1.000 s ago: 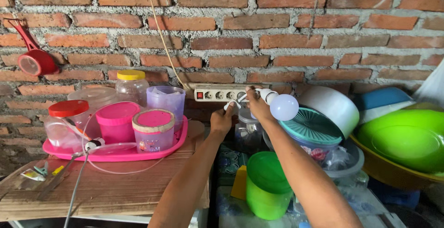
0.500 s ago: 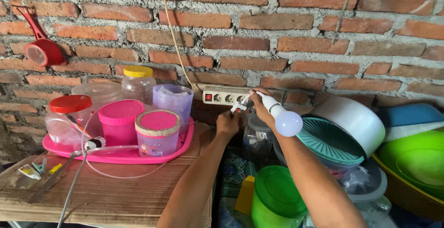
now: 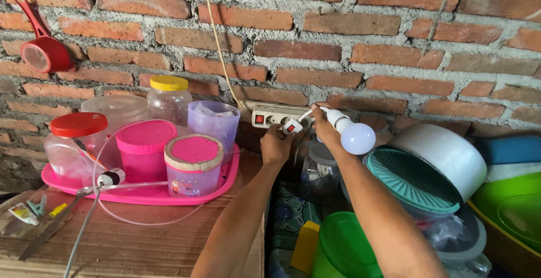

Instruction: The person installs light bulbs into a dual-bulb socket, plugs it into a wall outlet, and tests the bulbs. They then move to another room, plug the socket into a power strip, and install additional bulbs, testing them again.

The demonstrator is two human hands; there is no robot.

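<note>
My left hand (image 3: 276,144) grips a small white inline switch (image 3: 291,126) with a red button, held just below a white power strip (image 3: 276,116) fixed to the brick wall. My right hand (image 3: 323,127) holds a white lamp socket with a round white bulb (image 3: 357,138) pointing right and down. A short white cord links the switch to the socket. The hands are close together in front of the strip's right end.
A pink tray (image 3: 146,194) with several jars and tubs sits on a wooden board (image 3: 141,233) at left. A red strainer (image 3: 45,52) hangs on the wall. Plastic bowls, a teal lid (image 3: 414,182) and a green bucket (image 3: 346,252) crowd the right.
The view has shifted down and closer. Both hands stay by the power strip; the switch's red button now faces the camera and the bulb sits a little further right.
</note>
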